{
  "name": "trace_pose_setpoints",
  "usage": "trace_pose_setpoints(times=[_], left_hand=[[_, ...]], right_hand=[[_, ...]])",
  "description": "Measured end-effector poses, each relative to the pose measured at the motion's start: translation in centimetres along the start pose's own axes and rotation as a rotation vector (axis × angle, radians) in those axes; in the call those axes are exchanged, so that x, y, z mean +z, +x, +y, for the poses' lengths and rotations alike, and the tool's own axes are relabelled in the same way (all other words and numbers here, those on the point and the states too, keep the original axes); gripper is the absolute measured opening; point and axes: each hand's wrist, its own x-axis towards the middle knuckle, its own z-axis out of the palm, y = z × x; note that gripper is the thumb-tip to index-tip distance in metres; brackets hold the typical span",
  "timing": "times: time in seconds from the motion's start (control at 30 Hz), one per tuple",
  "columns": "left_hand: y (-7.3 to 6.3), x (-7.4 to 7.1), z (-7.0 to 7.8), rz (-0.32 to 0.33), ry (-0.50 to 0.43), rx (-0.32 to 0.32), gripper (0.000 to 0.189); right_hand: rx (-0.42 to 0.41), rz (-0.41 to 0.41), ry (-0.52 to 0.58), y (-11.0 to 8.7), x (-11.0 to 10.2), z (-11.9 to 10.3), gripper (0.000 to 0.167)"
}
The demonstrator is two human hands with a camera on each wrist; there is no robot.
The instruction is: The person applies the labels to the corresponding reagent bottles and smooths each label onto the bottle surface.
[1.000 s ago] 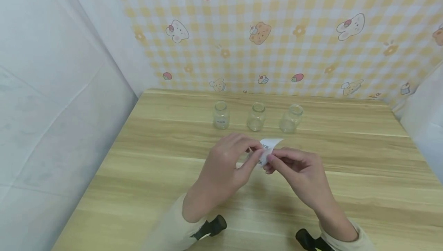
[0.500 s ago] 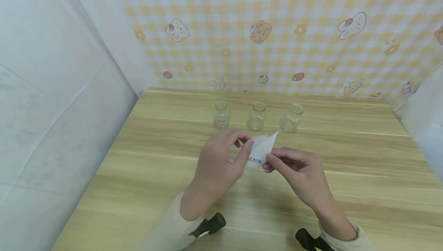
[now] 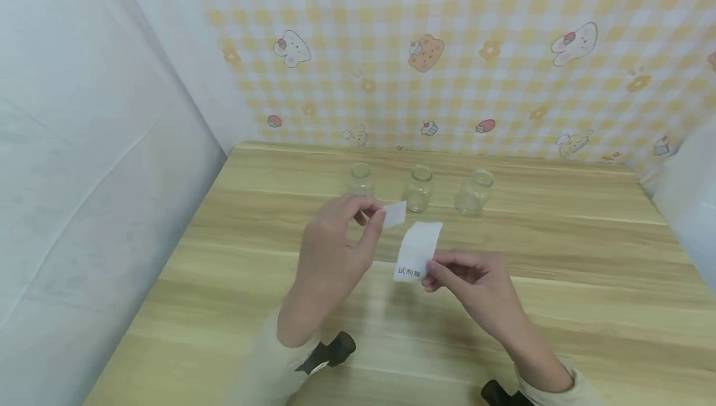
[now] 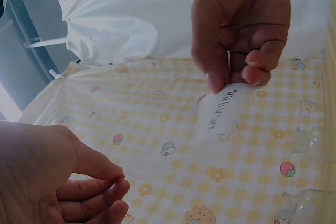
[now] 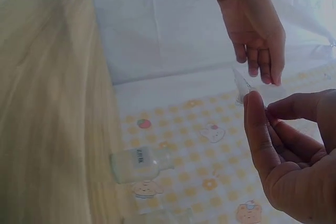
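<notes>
Between the thumb and fingers of my left hand (image 3: pixel 335 250) is a small plain white paper slip (image 3: pixel 396 214). My right hand (image 3: pixel 481 281) pinches the lower right edge of a white label strip (image 3: pixel 418 244), which is slightly bent and printed with dark characters along its bottom. The two papers are apart. In the left wrist view the printed characters (image 4: pixel 223 108) show below the right fingers. Behind the left hand stands a glass jar (image 3: pixel 361 177), partly hidden in the head view; its printed label (image 5: pixel 139 157) shows in the right wrist view.
A middle glass jar (image 3: pixel 418 191) and a right glass jar (image 3: pixel 474 193) stand in a row with the left one, all without lids. They are on a wooden table (image 3: pixel 224 257). A yellow checked cloth (image 3: pixel 391 51) hangs behind, and a white sheet (image 3: pixel 100 145) on the left.
My left hand has pulled left, away from the right hand, with the small slip now separate from the label strip. The right hand has barely moved.
</notes>
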Motion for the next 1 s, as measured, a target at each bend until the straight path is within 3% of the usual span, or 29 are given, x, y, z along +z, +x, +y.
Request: trace_pose_setpoints(times=[0.23,0.4,0.5,0.6,0.7,0.9,1.0], left_hand=[[-0.1,0.0,0.2,-0.047,0.019,-0.03,0.004],[-0.3,0.3,0.3,-0.067,0.032,-0.044,0.006],[-0.3,0.4,0.3,-0.071,0.03,-0.047,0.006],[-0.3,0.4,0.4,-0.071,0.023,-0.043,0.004],[-0.3,0.6,0.4,-0.081,0.007,-0.018,0.002],[-0.5,1.6,0.6,-0.131,-0.003,0.06,0.004],[-0.7,2.3,0.7,-0.148,0.004,0.088,0.003]], right_hand=[[0.313,-0.149,-0.036,-1.0,0.5,4.5,0.02],[0.41,-0.214,-0.05,-1.7,0.5,6.6,0.019],[0.436,-0.268,-0.145,-2.2,0.2,7.0,0.018],[0.422,-0.28,-0.289,-2.4,-0.3,6.4,0.02],[0.332,-0.185,-0.371,-1.9,-0.6,4.4,0.02],[0.104,0.099,-0.172,0.3,-0.3,-0.8,0.017],[0.036,0.169,-0.11,1.2,0.0,-2.1,0.018]])
